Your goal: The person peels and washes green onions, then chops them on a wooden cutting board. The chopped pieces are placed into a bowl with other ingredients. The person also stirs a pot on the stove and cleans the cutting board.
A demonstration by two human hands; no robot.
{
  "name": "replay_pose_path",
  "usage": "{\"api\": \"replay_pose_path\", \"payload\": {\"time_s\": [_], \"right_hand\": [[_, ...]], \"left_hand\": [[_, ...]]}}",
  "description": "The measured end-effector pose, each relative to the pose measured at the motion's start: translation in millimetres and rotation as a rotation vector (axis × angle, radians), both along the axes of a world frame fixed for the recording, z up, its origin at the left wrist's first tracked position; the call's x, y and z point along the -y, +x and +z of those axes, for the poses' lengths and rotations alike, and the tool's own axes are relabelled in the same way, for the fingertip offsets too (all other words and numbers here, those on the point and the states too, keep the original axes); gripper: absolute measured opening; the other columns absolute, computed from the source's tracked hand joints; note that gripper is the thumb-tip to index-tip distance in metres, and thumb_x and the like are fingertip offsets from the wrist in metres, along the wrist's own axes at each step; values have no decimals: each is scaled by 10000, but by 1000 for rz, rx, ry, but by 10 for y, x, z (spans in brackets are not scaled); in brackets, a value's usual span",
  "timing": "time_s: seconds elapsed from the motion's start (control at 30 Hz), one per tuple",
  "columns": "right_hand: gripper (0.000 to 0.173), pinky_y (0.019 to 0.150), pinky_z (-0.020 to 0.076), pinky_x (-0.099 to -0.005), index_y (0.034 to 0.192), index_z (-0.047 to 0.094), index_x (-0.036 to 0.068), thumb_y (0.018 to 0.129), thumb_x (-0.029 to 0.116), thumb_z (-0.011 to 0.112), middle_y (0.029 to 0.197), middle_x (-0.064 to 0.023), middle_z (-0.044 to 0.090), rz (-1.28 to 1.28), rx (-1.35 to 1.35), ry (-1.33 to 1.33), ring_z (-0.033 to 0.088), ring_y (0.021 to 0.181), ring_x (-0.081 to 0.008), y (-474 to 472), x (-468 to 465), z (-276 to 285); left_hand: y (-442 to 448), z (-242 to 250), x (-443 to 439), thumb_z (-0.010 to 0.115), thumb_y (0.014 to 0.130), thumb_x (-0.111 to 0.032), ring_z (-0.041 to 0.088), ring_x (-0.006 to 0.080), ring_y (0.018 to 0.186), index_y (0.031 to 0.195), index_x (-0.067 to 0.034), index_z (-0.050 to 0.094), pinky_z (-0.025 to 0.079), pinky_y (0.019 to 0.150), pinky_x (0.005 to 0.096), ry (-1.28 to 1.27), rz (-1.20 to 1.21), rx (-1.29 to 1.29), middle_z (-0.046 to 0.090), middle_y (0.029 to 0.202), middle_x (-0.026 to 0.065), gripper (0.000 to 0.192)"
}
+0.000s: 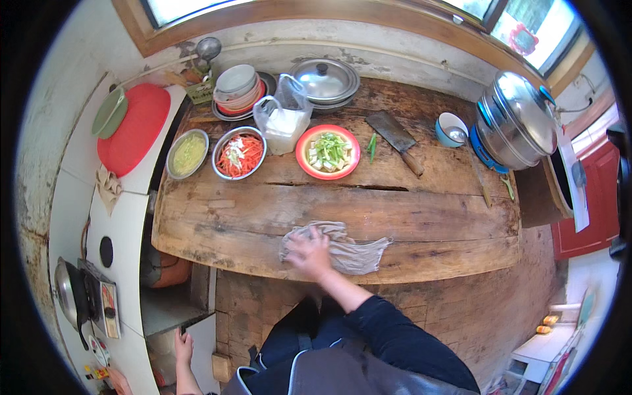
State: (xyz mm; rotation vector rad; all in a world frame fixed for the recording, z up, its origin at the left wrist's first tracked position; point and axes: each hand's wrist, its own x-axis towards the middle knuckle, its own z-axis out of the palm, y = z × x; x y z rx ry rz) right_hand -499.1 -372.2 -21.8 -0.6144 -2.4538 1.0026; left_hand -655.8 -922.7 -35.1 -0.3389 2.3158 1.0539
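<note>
My right hand [312, 253] lies palm down over a damp-looking grey cloth [358, 254], fingers spread and a little blurred. The cloth is bunched under the hand and trails off to the right, flat on the front part of a worn wooden table [222, 207]. Beyond it stands a red-rimmed plate [302, 165] with white cubes and sliced green vegetable on top. A metal bowl of shredded carrot [239, 155] with white paste is to its left. My left hand is out of view.
A cleaver [392, 133] lies behind the cloth, near a green pepper piece [372, 147]. A ladle [476, 163] leans from a blue bowl [449, 140] beside a steel steamer [518, 121]. At lower left, another person's hand [183, 345] touches a cabinet door [200, 345].
</note>
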Motion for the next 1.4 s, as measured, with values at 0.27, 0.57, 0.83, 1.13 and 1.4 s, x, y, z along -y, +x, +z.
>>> {"api": "replay_pose_path", "payload": {"time_s": [0.27,0.57,0.83,1.13,1.4], "right_hand": [[364,986,103,-642,1191,500,287,833,327,453,1309,44,424,-223,329,383,167,1322,-274,340,-665,-445],[421,1028,238,-414,1263,419,69,926,261,255,1293,-113,434,-1332,743,89,219,1283,-322,4116,-2034,-282],[294,813,448,-347,1142,507,32,887,175,473,1039,-138,585,-1580,46,-292,568,928,-245,5677,-1005,-389],[419,988,302,-428,1244,450,118,866,276,535,1279,-157,421,-986,38,-67,418,1160,-297,4186,-2630,51],[239,932,363,-445,918,649,7,720,52,523,1009,-169,605,-974,296,651,506,1019,-352,2796,-2407,-425]], "left_hand": [[-385,329,-276,543,814,-75,463,277,1116,1393,-132,166,382,918,359,-278,-328,-171,451,1218,221,693],[-789,1017,-2244,481,835,7,469,224,1109,1403,-147,124,419,870,309,-57,-613,-457,359,1319,214,689],[-682,745,-2389,534,844,-68,452,272,1150,1389,-94,136,429,884,328,-181,-631,-311,382,1297,220,675],[-553,701,-2416,566,825,-95,567,233,985,1389,-102,153,445,843,311,-150,-612,-301,375,1313,213,699],[-342,653,-1277,557,820,-66,586,224,944,1390,-134,162,466,794,308,-196,-436,-323,394,1300,208,697]]}}
